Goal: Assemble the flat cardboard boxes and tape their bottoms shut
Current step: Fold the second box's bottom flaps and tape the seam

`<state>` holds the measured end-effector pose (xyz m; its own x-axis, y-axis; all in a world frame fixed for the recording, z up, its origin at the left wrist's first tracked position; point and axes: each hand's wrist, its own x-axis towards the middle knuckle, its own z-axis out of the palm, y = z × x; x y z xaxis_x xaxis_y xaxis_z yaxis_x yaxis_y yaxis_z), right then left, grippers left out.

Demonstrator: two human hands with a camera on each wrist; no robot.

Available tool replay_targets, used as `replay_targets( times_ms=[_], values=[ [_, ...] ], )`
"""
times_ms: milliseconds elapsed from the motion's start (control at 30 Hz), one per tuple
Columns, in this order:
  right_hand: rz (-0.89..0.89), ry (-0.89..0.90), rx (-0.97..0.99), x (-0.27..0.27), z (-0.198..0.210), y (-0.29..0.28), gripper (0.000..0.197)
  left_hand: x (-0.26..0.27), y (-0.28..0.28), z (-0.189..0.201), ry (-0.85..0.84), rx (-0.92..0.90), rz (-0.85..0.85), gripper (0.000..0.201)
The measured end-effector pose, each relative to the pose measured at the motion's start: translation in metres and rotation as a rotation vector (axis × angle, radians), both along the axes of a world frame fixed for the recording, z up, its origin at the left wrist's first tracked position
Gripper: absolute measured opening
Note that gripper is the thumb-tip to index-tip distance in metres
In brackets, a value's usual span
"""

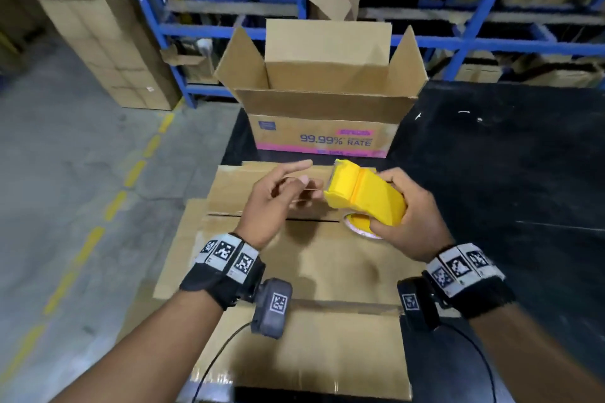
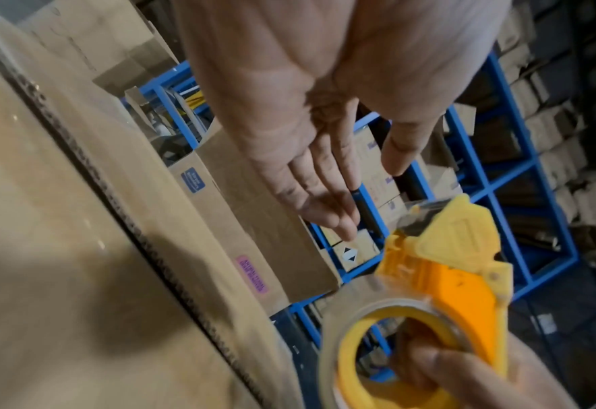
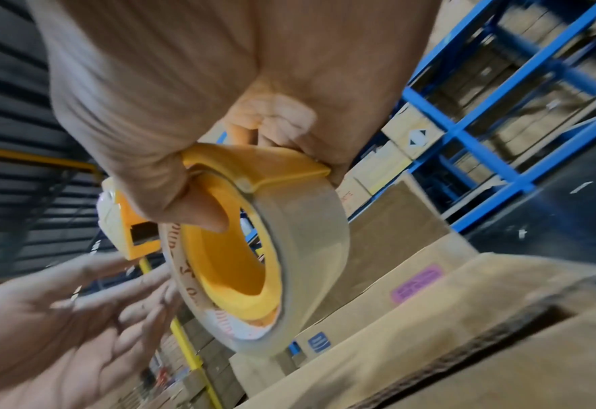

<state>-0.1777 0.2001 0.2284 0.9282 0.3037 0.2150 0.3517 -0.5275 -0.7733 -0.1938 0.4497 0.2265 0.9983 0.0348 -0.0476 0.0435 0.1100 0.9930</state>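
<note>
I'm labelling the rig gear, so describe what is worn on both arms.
Bare forearms, no sleeves. Each wrist carries a black fabric band ringed with white square tiles bearing black-and-white fiducial markers. A grey camera pod hangs under the left wrist, a black one under the right, each tagged, trailing thin black cables.

Open box (image 1: 322,127) front: "99.99% RATE".

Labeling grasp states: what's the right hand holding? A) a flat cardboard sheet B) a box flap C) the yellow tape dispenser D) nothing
C: the right hand is wrapped around the yellow tape dispenser, thumb through the roll's core in the right wrist view, while the left hand is open beside it.
</note>
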Motion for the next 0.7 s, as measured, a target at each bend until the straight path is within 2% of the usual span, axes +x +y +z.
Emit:
replay_targets(
  times_ms=[233,333,433,633,700],
  values=[
    [0.132,-0.032,-0.062,0.010,-0.002,0.073,0.060,-0.007,0.065,-0.003,0.056,-0.203,-0.068,0.027],
    [0.168,-0.067,-0.082,0.009,-0.004,0.097,0.064,-0.011,0.088,-0.009,0.067,-0.272,-0.066,0.037],
    [0.187,-0.097,-0.091,0.010,-0.006,0.113,0.067,-0.012,0.107,-0.010,0.089,-0.260,-0.007,0.041],
    [0.237,-0.105,-0.131,0.014,-0.002,0.137,0.069,-0.011,0.134,-0.012,0.101,-0.171,0.070,0.031],
    [0.278,-0.103,-0.117,0.014,0.002,0.145,0.076,-0.011,0.142,-0.015,0.096,-0.164,0.095,0.029]
  ],
)
